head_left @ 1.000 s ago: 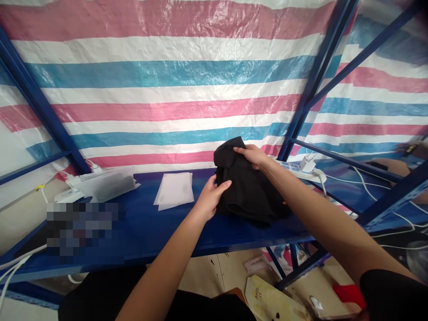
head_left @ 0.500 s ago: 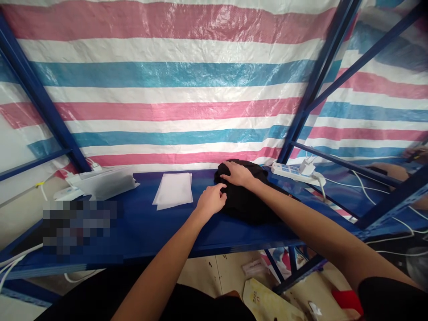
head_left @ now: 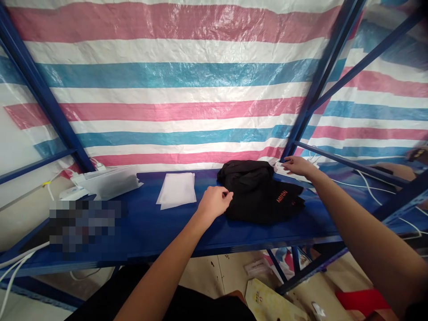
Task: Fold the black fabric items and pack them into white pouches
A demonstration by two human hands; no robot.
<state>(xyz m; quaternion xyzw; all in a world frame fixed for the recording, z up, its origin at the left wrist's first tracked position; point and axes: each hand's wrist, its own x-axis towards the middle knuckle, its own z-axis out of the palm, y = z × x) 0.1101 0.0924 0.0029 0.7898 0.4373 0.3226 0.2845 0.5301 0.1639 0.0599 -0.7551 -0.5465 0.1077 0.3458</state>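
Observation:
A folded black garment [head_left: 254, 191] with small orange lettering near its right end lies on the blue shelf [head_left: 140, 227]. At its left edge is my left hand [head_left: 214, 205], fingers curled together and fingertips against the cloth. Whether any fabric is pinched between them is hidden. My right hand [head_left: 299, 166] is off the garment, over a white power strip [head_left: 280, 169] to the right, with its fingers stretched out and nothing visible in them. I cannot tell whether it touches the strip.
White sheets [head_left: 177, 189] lie left of the garment. Farther left stand a translucent plastic sleeve [head_left: 110, 180] and a blurred-out patch. Blue posts [head_left: 302, 113] frame the shelf before a striped tarp [head_left: 187, 107]. White cables run at both ends. Another person's arm [head_left: 389, 171] shows at right.
My right hand has left the garment and moved right, over the power strip. The garment's orange lettering now shows. My left hand has stayed near the garment's left edge.

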